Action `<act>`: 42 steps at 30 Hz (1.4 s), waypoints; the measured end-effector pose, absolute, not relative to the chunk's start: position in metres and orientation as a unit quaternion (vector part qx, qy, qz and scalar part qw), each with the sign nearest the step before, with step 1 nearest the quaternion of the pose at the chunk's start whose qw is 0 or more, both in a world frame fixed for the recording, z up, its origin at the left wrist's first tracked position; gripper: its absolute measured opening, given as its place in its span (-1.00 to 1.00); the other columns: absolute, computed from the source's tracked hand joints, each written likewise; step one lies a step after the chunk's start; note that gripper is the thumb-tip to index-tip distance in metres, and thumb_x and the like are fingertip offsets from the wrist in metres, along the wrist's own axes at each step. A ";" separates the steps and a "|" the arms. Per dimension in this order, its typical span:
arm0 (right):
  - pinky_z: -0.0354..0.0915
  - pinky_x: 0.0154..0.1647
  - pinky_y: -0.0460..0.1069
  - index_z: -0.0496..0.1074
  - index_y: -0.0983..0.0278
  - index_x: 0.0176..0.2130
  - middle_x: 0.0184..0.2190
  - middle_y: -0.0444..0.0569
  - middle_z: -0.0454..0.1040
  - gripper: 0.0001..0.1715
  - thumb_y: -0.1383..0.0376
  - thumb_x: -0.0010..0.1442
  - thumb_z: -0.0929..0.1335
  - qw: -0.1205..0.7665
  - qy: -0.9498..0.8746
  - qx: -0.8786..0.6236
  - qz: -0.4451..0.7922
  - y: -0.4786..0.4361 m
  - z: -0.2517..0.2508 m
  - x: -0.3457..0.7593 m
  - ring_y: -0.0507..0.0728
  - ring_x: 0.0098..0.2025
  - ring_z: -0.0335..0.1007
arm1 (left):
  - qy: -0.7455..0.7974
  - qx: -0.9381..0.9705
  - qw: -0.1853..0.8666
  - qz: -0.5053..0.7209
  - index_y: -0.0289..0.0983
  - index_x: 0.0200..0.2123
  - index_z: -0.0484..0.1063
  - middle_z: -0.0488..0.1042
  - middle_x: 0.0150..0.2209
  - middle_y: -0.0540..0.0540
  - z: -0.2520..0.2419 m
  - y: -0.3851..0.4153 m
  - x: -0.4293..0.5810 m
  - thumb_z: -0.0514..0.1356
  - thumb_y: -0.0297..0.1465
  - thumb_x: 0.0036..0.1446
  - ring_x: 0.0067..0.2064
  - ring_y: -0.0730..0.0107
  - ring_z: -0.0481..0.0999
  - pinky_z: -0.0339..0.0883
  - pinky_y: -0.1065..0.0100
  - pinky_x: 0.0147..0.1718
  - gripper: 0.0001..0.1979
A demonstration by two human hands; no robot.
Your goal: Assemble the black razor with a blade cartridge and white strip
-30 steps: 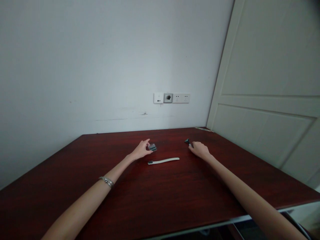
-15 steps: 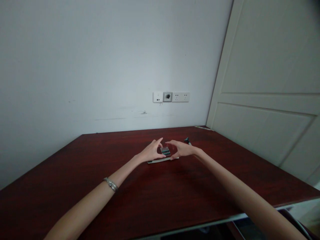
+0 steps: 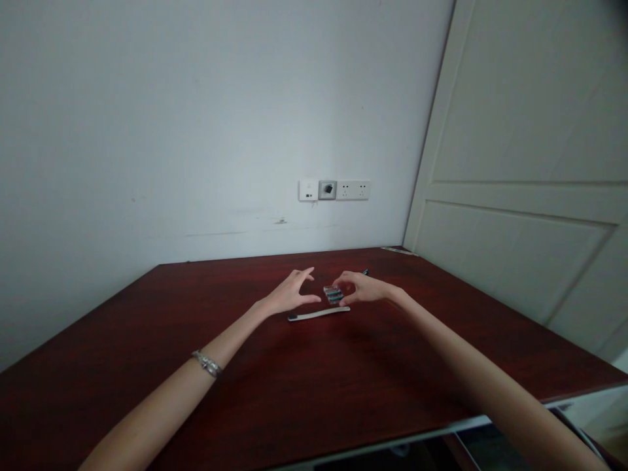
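Table [image 3: 294,392], dark red with a faint grain and a pale near edge, with the toothbrush [image 3: 318,314] as landmark. Far beyond the toothbrush rises a pale wall [image 3: 196,131], scuffed low down and bearing a row of sockets [image 3: 353,190], the middle unit grey with a black piece in it; well to its right stands a cream panelled door [image 3: 520,261]. The pack [image 3: 333,294] lies just beyond the toothbrush's right half: small, flat, four-sided and clear, with dark and teal bands across it; its markings are too small to read. The right hand [image 3: 363,288], beyond the toothbrush's right end, grips the pack's right side between thumb and fingers. The left hand [image 3: 289,292], beyond its left end, is spread wide, holding nothing. Farther beyond the right end, a razor [image 3: 366,272] is mostly hidden by the right hand.
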State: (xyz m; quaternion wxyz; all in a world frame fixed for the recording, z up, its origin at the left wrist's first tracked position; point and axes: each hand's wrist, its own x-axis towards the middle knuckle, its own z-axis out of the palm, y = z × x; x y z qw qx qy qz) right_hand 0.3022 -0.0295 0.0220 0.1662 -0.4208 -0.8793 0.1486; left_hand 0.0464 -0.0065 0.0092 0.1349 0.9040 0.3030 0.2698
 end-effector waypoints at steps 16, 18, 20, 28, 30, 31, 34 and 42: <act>0.17 -0.55 -0.14 0.42 0.25 -0.09 -0.36 0.00 0.44 -0.31 0.07 -0.26 0.43 0.116 -0.709 -0.646 0.258 -0.002 0.008 0.445 0.04 -0.43 0.28 | 0.426 0.840 0.121 0.314 -0.31 -0.07 0.35 0.45 -0.10 -0.17 -0.002 0.052 -0.030 0.04 -0.05 0.03 -0.06 0.24 0.41 0.21 0.26 -0.04 -0.48; 0.18 -0.54 -0.13 0.41 0.23 -0.08 -0.37 -0.02 0.44 -0.28 0.06 -0.27 0.43 0.107 -0.704 -0.653 0.257 -0.002 0.005 0.447 0.03 -0.43 0.28 | 0.431 0.838 0.124 0.311 -0.31 -0.08 0.36 0.45 -0.10 -0.18 -0.004 0.052 -0.030 0.04 -0.05 0.03 -0.06 0.23 0.41 0.21 0.25 -0.04 -0.48; 0.20 -0.53 -0.12 0.40 0.21 -0.06 -0.37 -0.03 0.43 -0.26 0.05 -0.28 0.44 0.099 -0.698 -0.661 0.257 -0.002 0.002 0.448 0.03 -0.44 0.28 | 0.429 0.840 0.126 0.308 -0.31 -0.08 0.36 0.45 -0.09 -0.18 -0.006 0.051 -0.030 0.04 -0.06 0.03 -0.07 0.23 0.42 0.22 0.25 -0.04 -0.48; 0.24 -0.53 -0.10 0.29 0.21 0.06 -0.32 0.00 0.42 -0.12 0.03 -0.27 0.44 0.092 -0.684 -0.685 0.233 0.000 -0.006 0.448 0.05 -0.43 0.31 | 0.425 0.845 0.118 0.302 -0.30 -0.09 0.36 0.46 -0.12 -0.17 -0.008 0.052 -0.028 0.04 -0.05 0.03 -0.09 0.24 0.43 0.22 0.27 -0.06 -0.49; 0.26 -0.51 -0.09 0.22 0.21 0.11 -0.27 0.03 0.40 -0.05 0.04 -0.27 0.44 0.090 -0.674 -0.699 0.223 0.000 -0.006 0.448 0.06 -0.41 0.32 | 0.429 0.842 0.119 0.305 -0.29 -0.08 0.35 0.46 -0.12 -0.16 -0.009 0.053 -0.028 0.04 -0.05 0.03 -0.09 0.24 0.43 0.22 0.25 -0.05 -0.49; 0.27 -0.50 -0.09 0.18 0.22 0.13 -0.25 0.03 0.39 -0.02 0.05 -0.26 0.45 0.091 -0.670 -0.705 0.216 0.001 -0.004 0.448 0.06 -0.40 0.33 | 0.431 0.840 0.120 0.306 -0.29 -0.07 0.34 0.46 -0.12 -0.16 -0.009 0.054 -0.028 0.04 -0.05 0.03 -0.08 0.23 0.42 0.22 0.25 -0.05 -0.49; 0.30 -0.43 -0.06 0.13 0.24 0.16 -0.21 0.05 0.38 -0.01 0.09 -0.23 0.44 0.111 -0.680 -0.704 0.173 0.004 0.008 0.440 0.09 -0.34 0.34 | 0.429 0.841 0.122 0.307 -0.29 -0.07 0.34 0.45 -0.11 -0.16 -0.010 0.055 -0.027 0.05 -0.06 0.02 -0.08 0.23 0.42 0.22 0.24 -0.05 -0.49; 0.23 -0.18 -0.06 0.44 0.27 -0.12 -0.21 0.03 0.41 -0.59 0.17 0.02 0.34 0.122 -0.852 -0.506 0.052 -0.008 0.034 0.335 0.12 -0.21 0.35 | 0.426 0.838 0.133 0.315 -0.29 -0.09 0.36 0.47 -0.15 -0.15 -0.011 0.055 -0.019 0.02 -0.08 0.05 -0.11 0.25 0.44 0.24 0.25 -0.07 -0.52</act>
